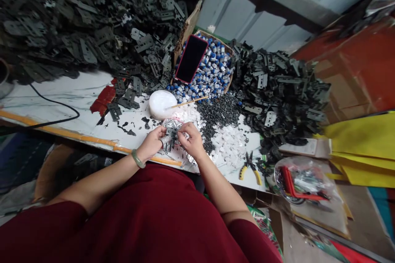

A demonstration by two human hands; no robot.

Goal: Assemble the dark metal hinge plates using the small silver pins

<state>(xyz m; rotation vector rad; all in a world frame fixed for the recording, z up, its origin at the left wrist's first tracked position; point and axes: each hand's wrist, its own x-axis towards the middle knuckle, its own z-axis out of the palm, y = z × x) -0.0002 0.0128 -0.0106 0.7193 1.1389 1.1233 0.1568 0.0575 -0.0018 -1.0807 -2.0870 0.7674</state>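
Note:
Near the table's front edge, my left hand [153, 143] is closed around a grey slotted metal bracket [168, 142]. My right hand [190, 141] meets it from the other side, thumb and fingers pinched at the bracket's right edge; anything small between those fingertips is hidden. Crumpled silver foil [173, 123] lies just behind and under the bracket. Beyond the foil sits a round white tub [162, 104] with a thin wooden stick [191, 102] lying across its edge. Small white plastic pieces [230, 144] and small black parts [216, 115] are heaped to the right of my hands.
Grey metal brackets are piled high at left [123, 37] and right [280, 82]. A carton of blue-and-white parts [216, 65] stands at the back with a phone [191, 59] on it. Yellow-handled pliers [250, 169] lie front right. A black cable [61, 109] crosses the left side.

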